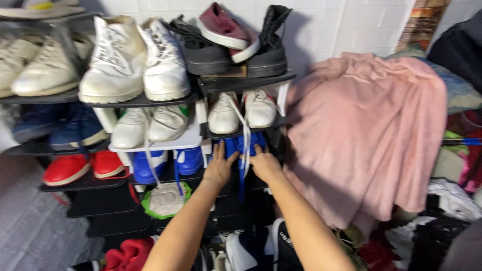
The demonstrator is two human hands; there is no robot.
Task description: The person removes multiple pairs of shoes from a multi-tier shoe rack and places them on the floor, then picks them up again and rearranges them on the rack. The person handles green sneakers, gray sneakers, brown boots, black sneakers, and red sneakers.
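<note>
Where white tile wall meets packed black rack (pixel 241 83), pink blanket (pixel 366 135) alongside: left hand (pixel 219 168), right hand (pixel 263 164) flat, fingers spread, pressing blue shoes (pixel 246 144) on middle shelf, gripping nothing.

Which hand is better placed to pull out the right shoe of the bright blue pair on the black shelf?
Right. The right hand already lies on that bright blue shoe; the left hand lies on its partner, left of the hanging white lace.

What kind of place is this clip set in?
Probably a home storage corner: a tiered shoe rack packed with pairs stands by a white wall, beside a clothes heap under a pink garment. Both hands touch blue shoes.
</note>
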